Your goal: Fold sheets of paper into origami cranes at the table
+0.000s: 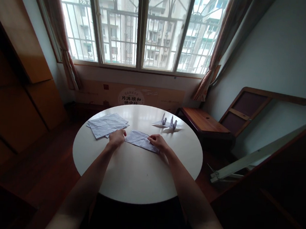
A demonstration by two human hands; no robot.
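Observation:
A folded sheet of paper (138, 139), creased and pale bluish, lies between my hands over the middle of the round white table (132, 178). My left hand (117, 138) is closed at the paper's left end, its fingers curled around the edge. At the right end, my right hand (157, 142) pinches the sheet near its upper edge. Beyond my left hand rests a stack of creased paper sheets (108, 123). Two folded paper cranes, a left crane (163, 121) and a right crane (173, 124), stand past my right hand.
A low wooden bench (205, 120) stands beyond the table at the right, with a leaning wooden frame (239, 112) beside it. Wooden cabinets (12, 103) line the left side. Behind the table, a printed cardboard panel (157, 97) sits below the barred window (124, 27).

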